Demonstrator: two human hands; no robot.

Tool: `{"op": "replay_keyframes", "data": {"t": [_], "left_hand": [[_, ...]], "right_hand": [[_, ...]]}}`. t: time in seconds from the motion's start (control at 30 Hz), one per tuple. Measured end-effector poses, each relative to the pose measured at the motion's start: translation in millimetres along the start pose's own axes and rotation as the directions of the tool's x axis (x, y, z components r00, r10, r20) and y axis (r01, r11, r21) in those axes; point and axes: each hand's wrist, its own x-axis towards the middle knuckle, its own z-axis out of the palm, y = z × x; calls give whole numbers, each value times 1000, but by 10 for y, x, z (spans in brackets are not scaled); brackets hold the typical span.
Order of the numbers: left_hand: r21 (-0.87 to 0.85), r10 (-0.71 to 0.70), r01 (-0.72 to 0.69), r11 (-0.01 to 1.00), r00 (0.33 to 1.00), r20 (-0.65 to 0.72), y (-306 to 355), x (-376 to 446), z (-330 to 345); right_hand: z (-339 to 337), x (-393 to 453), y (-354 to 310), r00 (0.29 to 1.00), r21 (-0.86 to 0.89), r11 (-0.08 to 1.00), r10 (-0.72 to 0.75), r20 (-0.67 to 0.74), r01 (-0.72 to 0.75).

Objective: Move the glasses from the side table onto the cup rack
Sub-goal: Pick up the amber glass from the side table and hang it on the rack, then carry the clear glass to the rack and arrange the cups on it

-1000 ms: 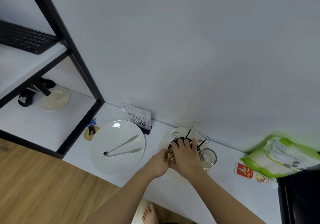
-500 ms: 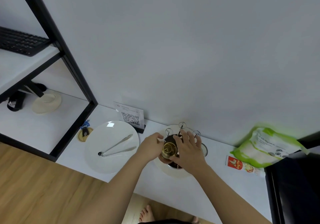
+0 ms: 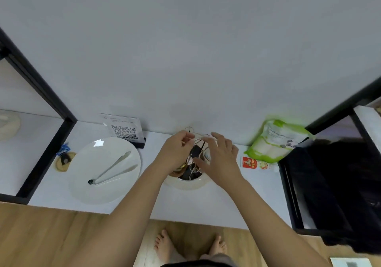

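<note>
The cup rack [image 3: 195, 153], black wire with looped tips, stands on a round white base [image 3: 186, 185] against the wall. A gold-rimmed glass [image 3: 179, 168] shows low on the rack's left side, half hidden under my left wrist. A clear glass [image 3: 206, 155] sits at the rack's right, behind my right fingers. My left hand [image 3: 177, 152] hovers over the rack with its fingers curled near the top loops; whether they grip anything is hidden. My right hand [image 3: 219, 159] is spread above the rack's right side and holds nothing.
A white plate [image 3: 86, 176] with metal tongs [image 3: 112, 168] lies left of the rack. Behind it stands a QR-code sign [image 3: 124, 131]. A green pouch [image 3: 278, 141] and a red packet [image 3: 256, 163] lie to the right. Black frames flank both sides.
The gold-rimmed glass, held between both hands half a second ago, now sits low on the rack. My right hand has opened and lifted; my left fingers have moved up to the rack's top.
</note>
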Motion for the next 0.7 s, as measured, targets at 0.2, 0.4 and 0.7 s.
{"op": "replay_keyframes", "data": {"t": [0.2, 0.4, 0.7], "left_hand": [[0, 94, -94, 996, 993, 65, 336, -166, 116], [23, 187, -190, 982, 977, 101, 757, -405, 257], [-25, 323, -326, 945, 922, 213, 1314, -1201, 1083]], "right_hand": [[-266, -196, 53, 995, 91, 995, 46, -93, -37], [-605, -529, 240, 975, 124, 990, 90, -204, -65], [-1202, -1738, 698, 929, 271, 957, 191, -316, -105]]}}
